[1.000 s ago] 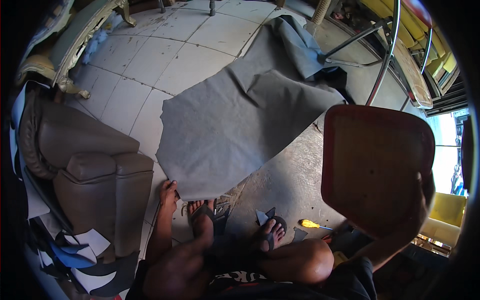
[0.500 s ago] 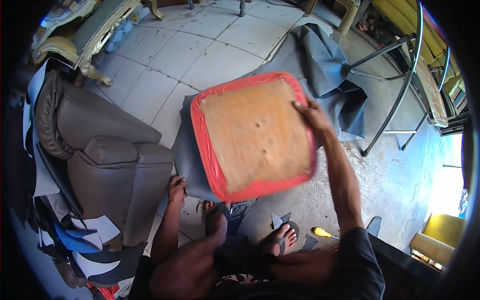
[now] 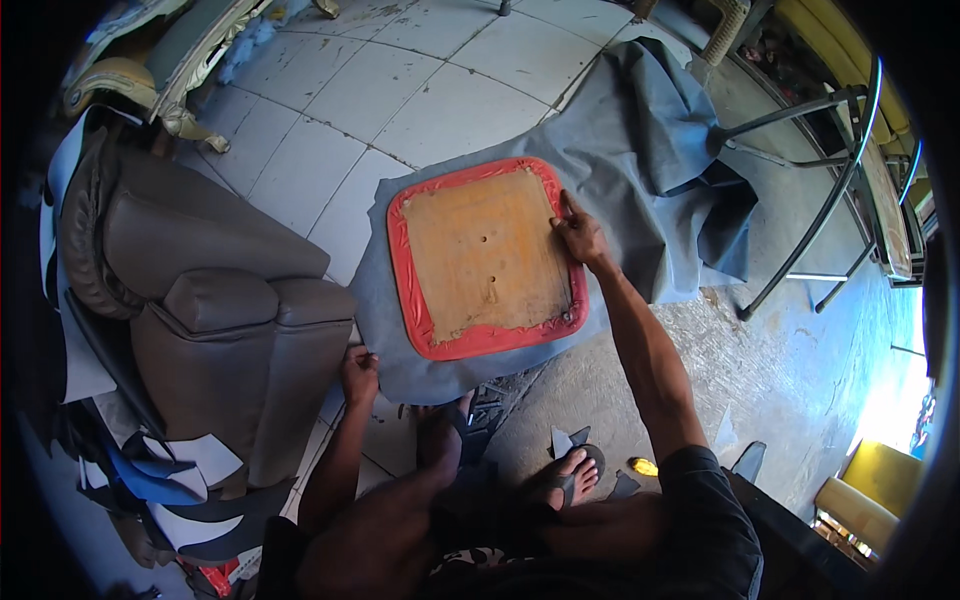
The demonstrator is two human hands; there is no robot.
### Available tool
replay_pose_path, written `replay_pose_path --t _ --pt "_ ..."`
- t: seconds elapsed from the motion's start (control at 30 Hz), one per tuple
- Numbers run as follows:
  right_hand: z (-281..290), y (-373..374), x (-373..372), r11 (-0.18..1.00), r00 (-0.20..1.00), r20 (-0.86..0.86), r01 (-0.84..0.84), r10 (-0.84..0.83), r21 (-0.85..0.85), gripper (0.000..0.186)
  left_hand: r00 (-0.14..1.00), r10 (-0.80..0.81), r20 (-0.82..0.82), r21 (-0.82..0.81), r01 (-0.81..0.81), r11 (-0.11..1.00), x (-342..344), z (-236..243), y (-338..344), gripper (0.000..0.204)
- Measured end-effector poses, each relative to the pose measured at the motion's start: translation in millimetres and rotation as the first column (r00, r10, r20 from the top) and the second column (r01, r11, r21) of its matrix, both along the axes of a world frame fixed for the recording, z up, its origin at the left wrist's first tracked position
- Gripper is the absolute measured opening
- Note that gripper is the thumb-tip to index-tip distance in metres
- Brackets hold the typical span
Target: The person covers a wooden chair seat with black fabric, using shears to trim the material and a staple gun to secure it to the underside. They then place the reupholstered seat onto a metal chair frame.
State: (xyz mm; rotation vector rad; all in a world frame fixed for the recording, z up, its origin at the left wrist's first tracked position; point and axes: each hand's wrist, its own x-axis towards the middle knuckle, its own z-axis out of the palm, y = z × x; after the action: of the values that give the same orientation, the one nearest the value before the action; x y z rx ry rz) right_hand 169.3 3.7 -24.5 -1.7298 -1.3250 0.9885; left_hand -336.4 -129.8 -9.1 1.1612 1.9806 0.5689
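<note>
A square chair seat [image 3: 475,262] lies wooden side up on a grey upholstery sheet [image 3: 640,240]. Red covering [image 3: 418,310] wraps round onto its rim, and the bare board has a few small holes. My right hand [image 3: 583,236] grips the seat's right edge, thumb on top; the fingers beneath are partly hidden. At the sheet's near left corner, my left hand [image 3: 361,376] pinches the sheet's edge.
Left of me stands a brown padded sofa piece [image 3: 210,300] with offcuts [image 3: 195,480] beside it. A metal-legged frame [image 3: 830,200] stands at the right. Near my sandalled foot are scraps [image 3: 622,485] and a yellow screwdriver handle [image 3: 643,467]. White tiles [image 3: 420,100] spread beyond.
The seat has come down from above onto the grey sheet, shifting left and turning slightly, with my right hand still on its right edge. My left hand stays at the sheet's corner.
</note>
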Motion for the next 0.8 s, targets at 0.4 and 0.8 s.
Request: replay_pose_path --t 0.4,0.8 --pt "9.4 -158.0 -27.8 0.955 0.963 0.21 0.214 -0.171 -0.203 0.052 0.977 -0.082 -0.197 0.051 0.093 0.994 109.9 6.4 24.0 0.059" --pt "-4.0 -152.2 -2.5 0.967 0.978 0.078 0.203 -0.193 -0.152 0.053 0.936 -0.057 0.348 -0.287 0.165 0.944 94.7 -6.7 25.0 0.052"
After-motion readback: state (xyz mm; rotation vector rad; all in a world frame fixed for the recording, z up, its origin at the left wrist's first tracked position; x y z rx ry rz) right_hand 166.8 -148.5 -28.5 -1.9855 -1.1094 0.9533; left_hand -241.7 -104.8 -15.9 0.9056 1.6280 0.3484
